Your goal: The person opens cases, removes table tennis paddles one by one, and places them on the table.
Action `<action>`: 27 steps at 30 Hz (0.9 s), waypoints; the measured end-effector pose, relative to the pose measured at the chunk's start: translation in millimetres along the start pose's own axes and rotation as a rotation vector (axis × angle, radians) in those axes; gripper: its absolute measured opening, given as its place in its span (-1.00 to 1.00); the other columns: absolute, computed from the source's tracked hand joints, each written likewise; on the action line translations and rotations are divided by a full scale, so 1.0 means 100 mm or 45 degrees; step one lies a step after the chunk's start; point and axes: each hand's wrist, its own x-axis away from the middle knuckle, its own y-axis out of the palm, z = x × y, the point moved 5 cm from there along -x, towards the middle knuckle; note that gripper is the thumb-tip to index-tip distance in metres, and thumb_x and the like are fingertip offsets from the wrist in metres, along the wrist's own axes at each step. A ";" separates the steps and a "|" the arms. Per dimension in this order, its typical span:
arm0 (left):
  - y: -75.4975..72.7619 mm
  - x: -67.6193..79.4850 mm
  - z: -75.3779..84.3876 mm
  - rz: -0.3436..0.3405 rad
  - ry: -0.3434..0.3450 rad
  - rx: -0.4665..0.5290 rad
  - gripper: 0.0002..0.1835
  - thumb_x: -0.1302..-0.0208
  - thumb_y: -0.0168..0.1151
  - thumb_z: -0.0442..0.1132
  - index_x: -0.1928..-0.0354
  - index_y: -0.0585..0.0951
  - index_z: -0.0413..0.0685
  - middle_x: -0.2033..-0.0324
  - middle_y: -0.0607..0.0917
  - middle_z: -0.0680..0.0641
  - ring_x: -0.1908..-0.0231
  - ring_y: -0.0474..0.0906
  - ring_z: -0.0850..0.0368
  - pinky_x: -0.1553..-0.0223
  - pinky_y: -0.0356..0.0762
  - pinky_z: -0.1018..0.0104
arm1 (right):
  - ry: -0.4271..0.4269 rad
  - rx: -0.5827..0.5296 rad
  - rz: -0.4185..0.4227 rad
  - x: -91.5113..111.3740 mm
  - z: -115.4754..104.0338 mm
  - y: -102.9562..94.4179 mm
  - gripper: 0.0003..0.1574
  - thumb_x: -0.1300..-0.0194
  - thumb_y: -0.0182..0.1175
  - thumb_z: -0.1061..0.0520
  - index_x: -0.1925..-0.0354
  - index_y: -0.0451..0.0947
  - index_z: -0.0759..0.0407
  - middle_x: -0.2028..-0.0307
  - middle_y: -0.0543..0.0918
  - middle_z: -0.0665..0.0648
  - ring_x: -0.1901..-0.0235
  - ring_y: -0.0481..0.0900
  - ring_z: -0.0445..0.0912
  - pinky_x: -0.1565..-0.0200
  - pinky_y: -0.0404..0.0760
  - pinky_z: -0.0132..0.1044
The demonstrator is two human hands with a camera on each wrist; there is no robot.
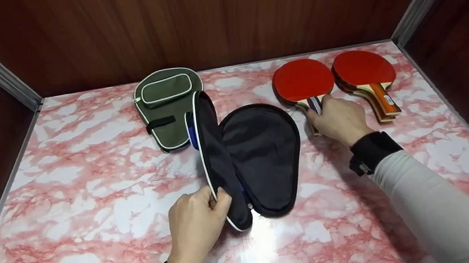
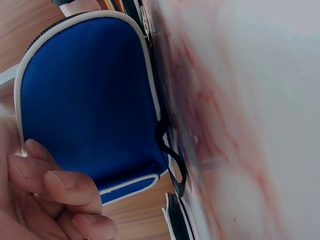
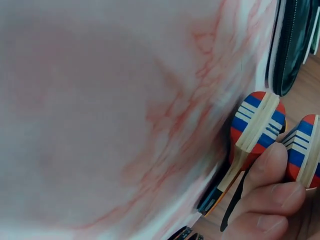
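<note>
My left hand [image 1: 196, 227] pinches the white-edged rim of a table tennis paddle case, holding its front flap [image 1: 214, 151] upright. The case's black-lined back half [image 1: 268, 158] lies flat on the table. In the left wrist view the flap's outside is blue fabric [image 2: 90, 100] with white piping. My right hand [image 1: 342, 118] grips the handle of the upper of two stacked red table tennis paddles [image 1: 303, 78]. From the right wrist, its fingers [image 3: 270, 165] reach between two striped handles, and the lower handle [image 3: 255, 120] sits close over the table.
A second stack of red paddles [image 1: 363, 68] with orange-brown handles lies at the back right. Behind the raised flap is a green paddle case [image 1: 171, 133] with white piping. Brown wood-look panels [image 1: 222, 19] wall the marbled pink-and-white table [image 1: 93, 198] at the back and sides.
</note>
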 end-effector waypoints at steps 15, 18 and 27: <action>0.01 0.00 0.00 -0.016 -0.008 0.007 -0.51 -0.24 0.34 -0.20 0.74 0.29 0.18 0.82 0.25 0.21 0.76 0.23 0.21 0.65 0.17 0.22 | -0.020 0.082 -0.100 -0.05 -0.04 -0.06 -0.41 -0.57 0.06 -0.25 0.36 0.57 0.19 0.45 0.61 0.23 0.35 0.62 0.25 0.28 0.52 0.16; 0.00 0.00 0.01 -0.011 0.000 0.006 -0.51 -0.25 0.34 -0.21 0.74 0.29 0.18 0.82 0.26 0.21 0.76 0.23 0.21 0.65 0.17 0.22 | -0.023 0.099 -0.121 -0.06 -0.05 -0.07 -0.38 -0.57 0.05 -0.26 0.42 0.57 0.17 0.49 0.57 0.19 0.37 0.60 0.24 0.31 0.51 0.14; 0.01 0.00 0.01 -0.010 -0.004 0.011 -0.51 -0.25 0.34 -0.21 0.73 0.30 0.18 0.82 0.25 0.22 0.76 0.23 0.21 0.65 0.17 0.21 | 0.006 0.088 -0.251 -0.09 -0.06 -0.08 -0.42 -0.59 0.10 -0.26 0.30 0.60 0.20 0.41 0.57 0.21 0.33 0.58 0.23 0.22 0.50 0.14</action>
